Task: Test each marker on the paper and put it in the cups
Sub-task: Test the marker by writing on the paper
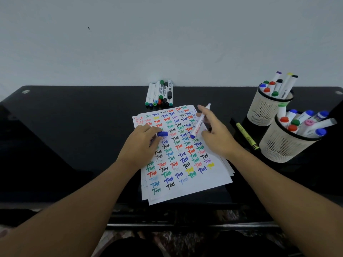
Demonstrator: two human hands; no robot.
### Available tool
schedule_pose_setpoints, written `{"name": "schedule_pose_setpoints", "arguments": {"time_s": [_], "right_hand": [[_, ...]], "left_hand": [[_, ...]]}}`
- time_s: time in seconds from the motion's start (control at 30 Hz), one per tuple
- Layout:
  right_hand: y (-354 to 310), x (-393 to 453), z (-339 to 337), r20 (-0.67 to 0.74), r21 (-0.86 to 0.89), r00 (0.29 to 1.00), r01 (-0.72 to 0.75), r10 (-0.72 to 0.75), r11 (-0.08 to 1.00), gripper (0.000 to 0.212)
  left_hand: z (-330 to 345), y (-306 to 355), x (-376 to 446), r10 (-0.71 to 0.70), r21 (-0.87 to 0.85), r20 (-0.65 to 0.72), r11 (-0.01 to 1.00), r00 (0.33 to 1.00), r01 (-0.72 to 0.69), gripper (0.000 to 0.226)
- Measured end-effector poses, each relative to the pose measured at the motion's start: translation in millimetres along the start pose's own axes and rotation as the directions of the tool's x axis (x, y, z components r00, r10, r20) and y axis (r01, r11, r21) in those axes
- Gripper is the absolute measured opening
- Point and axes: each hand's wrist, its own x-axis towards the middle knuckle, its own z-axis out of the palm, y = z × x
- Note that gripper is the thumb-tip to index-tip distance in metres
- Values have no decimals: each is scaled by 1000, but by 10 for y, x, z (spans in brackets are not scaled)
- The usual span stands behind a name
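A stack of white paper (200, 180) covered in coloured "Test" words lies on the black table. My right hand (217, 134) holds a white marker (201, 120) slanted over the sheet, its blue end down near the paper. My left hand (143, 143) rests on the paper and pinches the blue cap (163, 134). Several markers (160, 93) lie in a row beyond the paper, by the wall. Two cream mesh cups stand at the right: the far cup (259, 112) and the near cup (278, 145), both holding several markers.
A yellow-green highlighter (246, 136) lies loose on the table between the paper and the cups. The black glossy table (74, 127) meets a pale wall at the back. The table's front edge runs just below the paper.
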Motion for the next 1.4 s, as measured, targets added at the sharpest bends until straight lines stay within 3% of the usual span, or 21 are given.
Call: {"name": "schedule_pose_setpoints", "arguments": {"time_s": [0.07, 0.17, 0.23, 0.33, 0.43, 0.83, 1.17, 1.4], "right_hand": [[-47, 30, -3, -1, 66, 999, 32, -32, 997, 53], [-122, 72, 10, -86, -45, 993, 76, -80, 996, 29], [-165, 86, 13, 15, -118, 995, 104, -103, 988, 36], [-215, 81, 31, 191, -420, 979, 145, -69, 896, 42], [-219, 93, 47, 183, -609, 978, 193, -100, 770, 24], [-226, 143, 172, 226, -620, 966, 243, -127, 746, 29], [-375, 168, 299, 309, -699, 928, 370, -209, 612, 44], [-340, 162, 361, 311, -634, 923, 379, -226, 674, 55]], "left_hand": [[-8, 9, -1, -18, -3, 2, 1000, 1000, 18, 35], [-13, 20, -7, -40, -6, 3, 999, 999, 40, 36], [-7, 8, -16, -46, -1, -3, 999, 999, 46, 34], [1, -8, -18, -63, 7, -7, 998, 998, 63, 34], [-1, 7, -16, -69, 11, -6, 998, 998, 69, 35], [-27, 34, -25, -50, 36, 16, 998, 999, 49, 36], [-28, 56, -31, -12, 48, 15, 999, 1000, 11, 39], [-13, 51, -23, -91, -25, 21, 995, 996, 92, 65]]}}
